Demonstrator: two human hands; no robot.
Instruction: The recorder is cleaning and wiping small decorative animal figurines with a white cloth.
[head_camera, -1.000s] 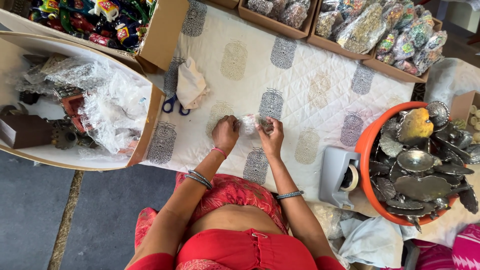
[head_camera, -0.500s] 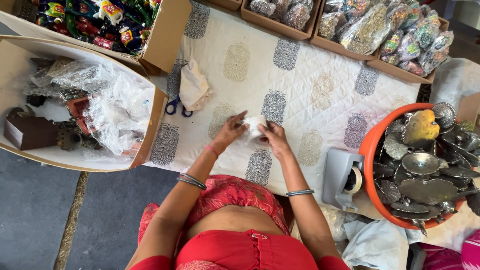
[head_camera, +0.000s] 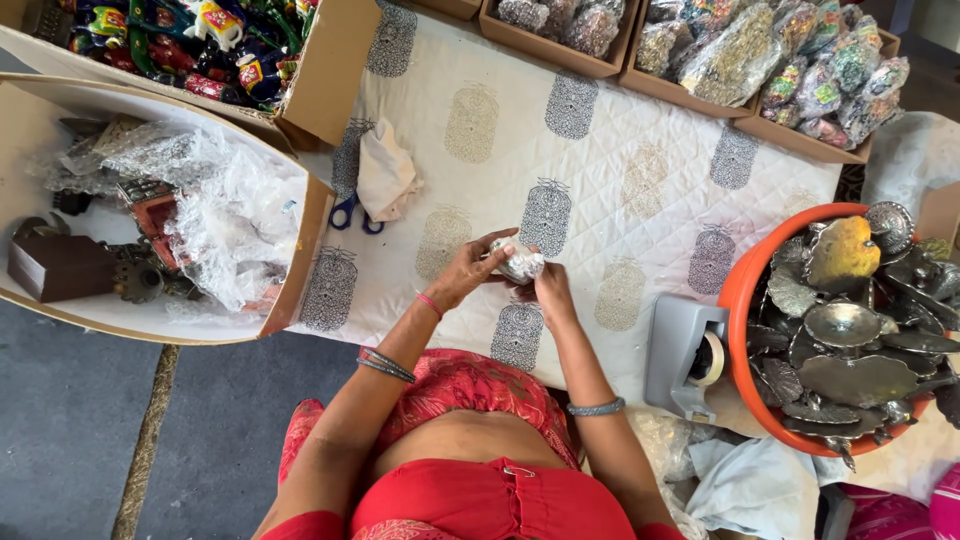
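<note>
Both grips close on one thing: a small silvery bundle wrapped in clear crinkled plastic, held just above the white quilted cloth with printed grey and gold motifs near the middle of the frame. From the left, the left hand curls over the bundle's upper left side, fingers hooked across its top. The right hand comes from the lower right, its fingertips pressed against the bundle's underside. The bundle thus sits between the two, up and left of the right hand, right of the left palm; its longer side runs roughly from upper left to lower right. Neither hand is clearly nearer, since both touch it.

At the far left of the frame an open cardboard box holding crumpled clear plastic wrap stands well apart. Blue-handled scissors lie beside a crumpled white cloth, up and left of the hands. At the lower right a grey tape dispenser sits just beside an orange round tub of grey metal dishes.
</note>
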